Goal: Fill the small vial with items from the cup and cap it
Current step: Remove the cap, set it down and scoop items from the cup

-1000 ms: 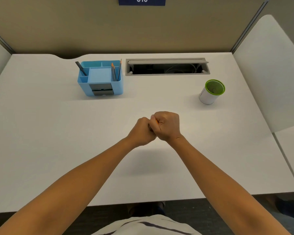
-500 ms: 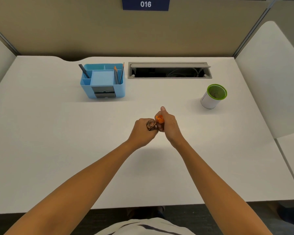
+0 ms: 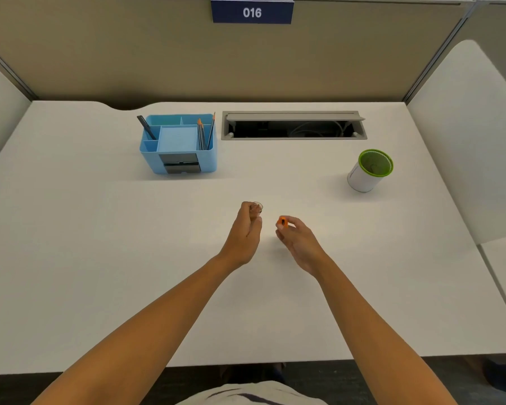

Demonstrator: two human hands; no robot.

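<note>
Left hand (image 3: 244, 232) pinching small clear vial (image 3: 256, 208) at its fingertips, contents unreadable, right hand (image 3: 297, 239) gripping orange cap (image 3: 282, 221) just beside, green-rimmed cup (image 3: 368, 171) sitting well beyond right fingers, white desk (image 3: 100, 244), beige partition (image 3: 129, 54) standing behind.

Some things here are hard to see.

The small vial (image 3: 256, 208) is mostly hidden inside the left hand (image 3: 245, 232), and it is too small to tell what is in it. The inside of the cup (image 3: 370, 170), at the middle right, is too blurry to make out. The bottom edge cuts off both arms and a striped shirt (image 3: 250, 394).
</note>
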